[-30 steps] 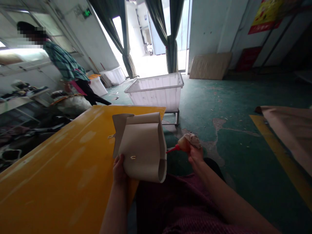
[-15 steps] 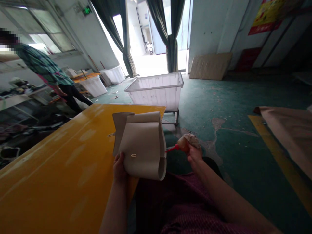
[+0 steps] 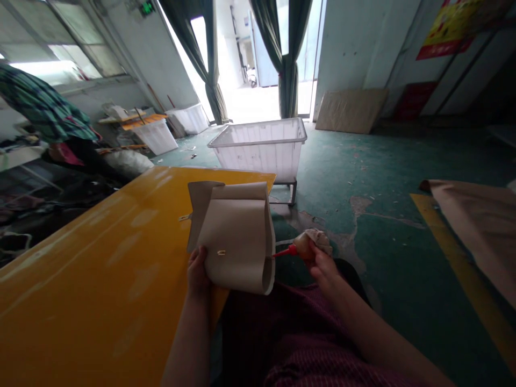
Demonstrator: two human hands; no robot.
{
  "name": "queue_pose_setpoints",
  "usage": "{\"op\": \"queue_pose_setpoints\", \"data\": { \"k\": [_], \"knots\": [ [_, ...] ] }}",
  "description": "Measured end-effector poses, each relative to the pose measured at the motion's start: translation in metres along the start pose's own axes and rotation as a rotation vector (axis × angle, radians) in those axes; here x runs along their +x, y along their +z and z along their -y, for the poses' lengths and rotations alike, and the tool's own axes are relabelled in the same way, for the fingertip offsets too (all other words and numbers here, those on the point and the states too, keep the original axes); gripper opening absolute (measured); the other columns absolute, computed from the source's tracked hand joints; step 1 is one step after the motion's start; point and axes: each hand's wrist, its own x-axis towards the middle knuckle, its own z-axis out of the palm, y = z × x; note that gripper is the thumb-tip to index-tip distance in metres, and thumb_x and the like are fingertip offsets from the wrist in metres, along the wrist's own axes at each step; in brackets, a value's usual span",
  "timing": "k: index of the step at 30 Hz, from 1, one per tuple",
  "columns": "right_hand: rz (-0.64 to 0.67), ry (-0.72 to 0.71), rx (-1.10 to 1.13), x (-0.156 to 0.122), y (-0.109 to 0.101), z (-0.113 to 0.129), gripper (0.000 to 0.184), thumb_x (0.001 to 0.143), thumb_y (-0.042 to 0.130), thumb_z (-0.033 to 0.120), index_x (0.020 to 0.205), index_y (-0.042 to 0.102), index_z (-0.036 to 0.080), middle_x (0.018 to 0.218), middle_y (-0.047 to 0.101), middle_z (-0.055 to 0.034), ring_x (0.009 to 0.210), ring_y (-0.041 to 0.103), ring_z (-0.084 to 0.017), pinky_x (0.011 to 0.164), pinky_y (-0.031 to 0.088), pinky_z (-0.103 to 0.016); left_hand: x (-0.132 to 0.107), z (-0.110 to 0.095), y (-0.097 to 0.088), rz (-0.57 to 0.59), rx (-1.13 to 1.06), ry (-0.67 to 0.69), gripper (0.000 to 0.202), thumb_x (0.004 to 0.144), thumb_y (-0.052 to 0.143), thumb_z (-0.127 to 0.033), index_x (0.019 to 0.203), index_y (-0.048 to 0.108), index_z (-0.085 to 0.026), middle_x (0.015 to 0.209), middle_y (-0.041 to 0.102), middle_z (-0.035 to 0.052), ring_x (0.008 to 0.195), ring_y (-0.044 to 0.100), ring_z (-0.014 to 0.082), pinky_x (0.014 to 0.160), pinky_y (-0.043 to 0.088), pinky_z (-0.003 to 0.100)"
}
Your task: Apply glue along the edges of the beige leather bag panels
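A beige bag body (image 3: 237, 231), folded into a rounded shape with a small metal clasp on its face, lies over the corner of the yellow table (image 3: 100, 269). My left hand (image 3: 199, 273) is closed on its lower left side, thumb on top. In my right hand (image 3: 322, 263) is a squeeze bottle (image 3: 302, 246) with a red nozzle, a crumpled cloth wrapped round its far end. The nozzle tip is at the bag's open right edge; whether it touches I cannot tell.
Beyond the table stands a white plastic tub (image 3: 260, 150) on a metal frame. A person in a checked shirt (image 3: 44, 105) is at the far left. Brown sheet material (image 3: 475, 220) lies over another yellow surface at right. A brown board (image 3: 350, 110) leans on the wall.
The nozzle tip has moved slightly down along the bag's right edge. The person at the left has moved further left and bends over. My left hand keeps its hold.
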Motion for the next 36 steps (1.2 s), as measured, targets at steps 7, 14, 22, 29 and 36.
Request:
{"op": "queue_pose_setpoints", "data": {
  "k": [7,14,22,29,36],
  "knots": [
    [0.101,0.028,-0.062,-0.004,-0.009,-0.002,0.021,0.074,0.084,0.026,0.087,0.068,0.018,0.078,0.075,-0.0020,0.062,0.069,-0.018,0.057,0.062,-0.027,-0.001,0.001,0.000,0.027,-0.026,-0.002,0.069,0.039,0.103,-0.055,0.091,0.077,-0.017,0.083,0.078,0.0034,0.068,0.069,0.0196,0.061,0.057,0.031],
    [0.046,-0.071,-0.024,-0.002,-0.007,0.001,0.036,0.064,0.089,0.023,0.093,0.068,0.020,0.084,0.075,0.0004,0.069,0.070,-0.017,0.058,0.060,-0.024,-0.003,-0.003,0.003,0.021,-0.021,-0.009,0.070,0.033,0.104,-0.055,0.084,0.076,-0.016,0.079,0.077,0.0032,0.066,0.068,0.0195,0.060,0.057,0.031],
    [0.062,-0.285,0.029,-0.017,0.001,0.004,0.052,0.043,0.091,0.024,0.090,0.068,0.021,0.096,0.074,0.0008,0.077,0.067,-0.016,0.058,0.058,-0.023,-0.002,-0.001,0.003,0.018,-0.014,-0.004,0.073,0.035,0.103,-0.057,0.090,0.077,-0.016,0.083,0.078,0.0038,0.067,0.069,0.0194,0.062,0.058,0.032],
    [0.100,-0.394,-0.037,-0.009,-0.006,-0.002,0.058,0.043,0.092,0.032,0.092,0.063,0.021,0.093,0.073,0.0014,0.081,0.068,-0.015,0.069,0.060,-0.024,-0.001,0.000,0.002,0.031,-0.032,-0.020,0.072,0.035,0.104,-0.055,0.088,0.076,-0.016,0.081,0.078,0.0041,0.064,0.068,0.0194,0.059,0.057,0.031],
    [0.026,-0.286,-0.050,-0.004,-0.006,-0.011,0.057,0.037,0.089,0.032,0.087,0.064,0.020,0.083,0.073,0.0003,0.072,0.067,-0.019,0.056,0.058,-0.028,0.002,0.003,-0.001,0.043,-0.020,-0.009,0.068,0.041,0.103,-0.054,0.091,0.076,-0.016,0.083,0.078,0.0053,0.067,0.069,0.0213,0.061,0.057,0.033]
  ]
}}
